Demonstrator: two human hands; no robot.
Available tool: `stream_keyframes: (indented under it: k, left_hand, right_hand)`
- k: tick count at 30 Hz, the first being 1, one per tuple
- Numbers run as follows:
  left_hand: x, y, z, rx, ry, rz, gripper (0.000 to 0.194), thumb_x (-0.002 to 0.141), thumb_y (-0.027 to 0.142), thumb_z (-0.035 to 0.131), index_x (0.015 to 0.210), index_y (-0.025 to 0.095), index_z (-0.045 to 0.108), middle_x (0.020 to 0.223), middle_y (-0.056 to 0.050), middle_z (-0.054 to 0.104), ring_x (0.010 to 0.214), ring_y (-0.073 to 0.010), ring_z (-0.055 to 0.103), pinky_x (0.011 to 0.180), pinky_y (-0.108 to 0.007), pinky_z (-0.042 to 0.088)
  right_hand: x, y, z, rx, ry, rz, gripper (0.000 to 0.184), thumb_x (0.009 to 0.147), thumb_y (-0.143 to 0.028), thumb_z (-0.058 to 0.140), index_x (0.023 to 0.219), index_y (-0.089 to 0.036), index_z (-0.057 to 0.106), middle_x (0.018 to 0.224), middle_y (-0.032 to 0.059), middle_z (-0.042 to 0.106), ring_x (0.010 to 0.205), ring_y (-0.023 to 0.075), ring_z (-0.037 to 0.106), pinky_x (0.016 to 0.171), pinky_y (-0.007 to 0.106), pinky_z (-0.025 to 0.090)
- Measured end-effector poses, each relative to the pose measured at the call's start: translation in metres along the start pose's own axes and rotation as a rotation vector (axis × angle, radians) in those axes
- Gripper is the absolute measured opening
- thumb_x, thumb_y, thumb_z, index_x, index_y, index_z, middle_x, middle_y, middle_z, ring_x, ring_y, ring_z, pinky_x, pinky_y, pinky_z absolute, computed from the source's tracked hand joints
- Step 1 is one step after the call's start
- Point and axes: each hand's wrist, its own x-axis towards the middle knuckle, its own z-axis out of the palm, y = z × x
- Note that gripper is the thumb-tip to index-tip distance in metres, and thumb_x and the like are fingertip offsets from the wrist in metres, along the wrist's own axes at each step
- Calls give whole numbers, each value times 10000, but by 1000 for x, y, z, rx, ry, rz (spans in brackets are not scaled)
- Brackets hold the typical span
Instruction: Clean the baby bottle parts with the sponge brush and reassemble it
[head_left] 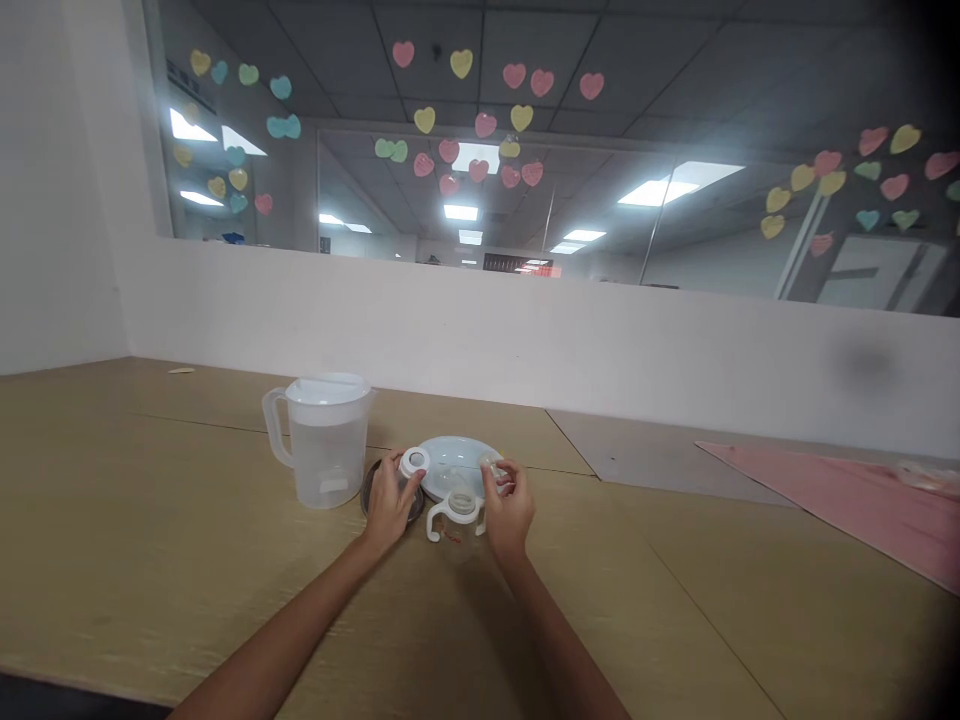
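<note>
My left hand (388,500) is closed around a white screw ring (414,462), held over a dark round dish (370,490). My right hand (507,505) pinches a small clear teat-like piece (491,466) just above a pale blue plate (457,462). Between both hands stands a clear baby bottle with white side handles (456,516) on the wooden table (150,540). A translucent pitcher with a white lid (324,438), partly filled with water, stands to the left of my left hand.
A white low wall (525,340) runs behind the table, with a window above it dotted with coloured heart stickers. A pink mat (862,500) lies at the right, beside a grey board (652,455).
</note>
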Motion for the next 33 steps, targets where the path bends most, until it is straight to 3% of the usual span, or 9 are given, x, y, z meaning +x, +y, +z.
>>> stream_keyframes:
  k: [3, 8, 13, 17, 21, 24, 27, 29, 33]
  left_hand:
    - [1, -2, 10, 84, -48, 24, 375, 880, 451, 445, 1138, 187, 506, 1110, -94, 605, 1049, -227, 541, 917, -409, 404]
    - [5, -4, 20, 314, -153, 41, 353, 864, 488, 452, 1066, 259, 629, 1266, -76, 532, 1156, -270, 447, 968, -483, 328]
    - [14, -6, 27, 435, -294, -114, 424, 781, 593, 507, 908, 245, 711, 1229, -101, 560, 1168, -333, 413, 949, -529, 306]
    - [19, -1, 30, 476, -342, -96, 412, 764, 579, 534, 909, 239, 716, 1231, -113, 562, 1161, -346, 419, 948, -536, 307]
    - [19, 4, 0, 385, -135, 97, 360, 835, 454, 509, 1098, 240, 630, 1244, -98, 544, 1159, -283, 440, 966, -488, 326]
    - [23, 0, -45, 314, 213, 235, 313, 866, 354, 487, 1146, 234, 558, 1250, -99, 522, 1167, -249, 451, 998, -477, 309]
    - [31, -16, -85, 262, 586, 225, 401, 855, 351, 513, 1227, 212, 454, 1242, -119, 500, 1194, -234, 438, 1035, -462, 292]
    - [36, -33, -101, 271, 630, 114, 594, 803, 410, 586, 1310, 199, 359, 1293, -148, 445, 1234, -256, 400, 1045, -470, 293]
    - [36, -64, -98, 294, 436, -97, 1013, 633, 483, 740, 1408, 182, 161, 1386, -213, 323, 1296, -333, 329, 1046, -531, 296]
  right_hand:
    - [2, 23, 0, -150, -102, -51, 358, 799, -513, 556, 748, -172, 649, 679, 36, 608, 594, 153, 508, 550, 254, 382]
    - [4, 50, -2, -260, -161, -176, 360, 811, -498, 543, 702, -186, 687, 693, 52, 613, 654, 181, 521, 599, 274, 385]
    - [1, 59, -2, -418, -212, -180, 248, 821, -355, 560, 703, -202, 715, 762, 74, 588, 731, 201, 518, 670, 300, 388]
    - [-2, 60, 1, -475, -209, -203, 274, 853, -332, 513, 719, -195, 708, 789, 80, 562, 745, 202, 502, 692, 313, 387]
    - [0, 53, -3, -422, -173, -239, 377, 907, -373, 397, 770, -176, 687, 791, 86, 565, 757, 210, 514, 693, 333, 405]
    - [3, 37, -9, -222, -195, -278, 352, 917, -372, 378, 852, -167, 656, 822, 82, 594, 807, 212, 550, 726, 347, 436]
    - [3, 22, -12, -75, -406, -547, 291, 876, -362, 446, 1027, -178, 615, 938, 95, 628, 892, 230, 577, 783, 367, 451]
    - [1, 17, -10, -76, -485, -682, 332, 854, -370, 476, 1088, -168, 597, 907, 104, 643, 830, 235, 594, 737, 365, 458]
    - [-5, 18, -2, -168, -451, -741, 416, 821, -427, 533, 1128, -149, 583, 813, 107, 642, 733, 232, 588, 669, 355, 456]
